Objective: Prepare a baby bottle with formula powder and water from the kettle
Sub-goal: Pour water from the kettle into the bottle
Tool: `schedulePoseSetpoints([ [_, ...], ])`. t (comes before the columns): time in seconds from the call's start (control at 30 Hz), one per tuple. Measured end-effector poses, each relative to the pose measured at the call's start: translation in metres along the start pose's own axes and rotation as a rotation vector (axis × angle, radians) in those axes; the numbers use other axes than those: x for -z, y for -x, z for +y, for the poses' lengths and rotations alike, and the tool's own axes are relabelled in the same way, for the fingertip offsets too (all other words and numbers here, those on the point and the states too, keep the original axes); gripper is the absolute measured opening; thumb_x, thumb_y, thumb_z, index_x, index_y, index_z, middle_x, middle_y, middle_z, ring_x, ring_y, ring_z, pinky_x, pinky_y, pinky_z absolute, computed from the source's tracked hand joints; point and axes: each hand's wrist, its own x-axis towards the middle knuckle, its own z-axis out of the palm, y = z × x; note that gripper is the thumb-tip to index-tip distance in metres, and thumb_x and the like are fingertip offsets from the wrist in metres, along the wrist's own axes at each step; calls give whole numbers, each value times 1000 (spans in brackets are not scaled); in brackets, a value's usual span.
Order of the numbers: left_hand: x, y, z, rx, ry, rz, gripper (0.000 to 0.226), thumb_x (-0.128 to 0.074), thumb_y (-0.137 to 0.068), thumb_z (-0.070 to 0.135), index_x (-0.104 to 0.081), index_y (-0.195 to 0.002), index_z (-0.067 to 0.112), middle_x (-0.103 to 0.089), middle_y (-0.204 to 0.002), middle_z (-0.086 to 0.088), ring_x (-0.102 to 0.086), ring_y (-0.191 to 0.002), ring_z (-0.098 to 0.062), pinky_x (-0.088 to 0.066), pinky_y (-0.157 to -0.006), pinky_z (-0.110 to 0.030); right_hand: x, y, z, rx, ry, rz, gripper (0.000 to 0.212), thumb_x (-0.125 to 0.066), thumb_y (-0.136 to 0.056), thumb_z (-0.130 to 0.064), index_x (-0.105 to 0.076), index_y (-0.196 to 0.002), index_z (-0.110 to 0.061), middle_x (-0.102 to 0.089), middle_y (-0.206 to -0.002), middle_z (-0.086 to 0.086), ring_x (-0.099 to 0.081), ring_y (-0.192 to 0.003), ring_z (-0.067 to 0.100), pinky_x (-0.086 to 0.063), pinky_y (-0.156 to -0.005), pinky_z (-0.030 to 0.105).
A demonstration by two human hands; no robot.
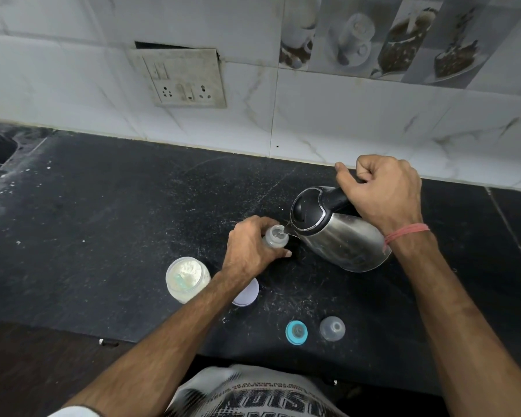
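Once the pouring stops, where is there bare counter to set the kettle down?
Bare counter lies left of the left hand, toward the wall. It is crowded in front: powder jar, white lid, blue ring, clear cap. Kettle is tilted over the bottle.

A black stone worktop (118,224), scratched and dusted with white specks, runs along the tiled wall. Toward its front edge stand an open jar of white powder (188,279) and, just beside it, a white lid (247,293) — further right, a teal-ringed teat (296,332) and a clear cap (332,328).
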Motion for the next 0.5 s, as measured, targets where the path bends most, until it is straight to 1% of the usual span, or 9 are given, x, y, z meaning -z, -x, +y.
schedulePoseSetpoints([
  [0.1,-1,0,-2,3,-7,-2,61,-112,-64,44,-82,-117,35,-73,-110,17,-71,-103,-3,-61,-92,-31,0,1,0,0,3,3,65,-69,-99,-46,-27,-60,-16,-28,-51,-4,-34,-53,24,-50,-73,42],
  [0.2,-1,1,-3,12,-10,-6,61,-112,-64,45,-82,-117,35,-73,-109,17,-71,-102,-4,-62,-91,-31,0,2,0,5,4,-1,65,-70,-99,-46,-27,-60,-16,-27,-51,-3,-34,-53,24,-50,-72,42],
  [0.33,-3,2,-4,14,2,-10,60,-112,-64,44,-82,-116,35,-76,-109,17,-72,-102,-2,-62,-90,-29,-1,3,1,8,6,-7,65,-70,-99,-47,-28,-60,-16,-28,-51,-4,-35,-53,23,-46,-71,40],
  [0.4,-4,2,-4,16,9,-11,59,-112,-64,45,-82,-114,35,-77,-107,18,-72,-101,-1,-61,-89,-27,-1,3,2,6,5,-14,65,-70,-99,-47,-28,-60,-16,-28,-51,-5,-35,-53,20,-42,-72,39],
  [0.5,-5,2,-3,19,8,-15,58,-111,-64,45,-82,-113,35,-78,-106,19,-72,-101,0,-61,-89,-28,-1,3,4,-1,10,-12,65,-70,-99,-47,-27,-60,-16,-28,-50,-5,-35,-54,18,-40,-73,38],
])
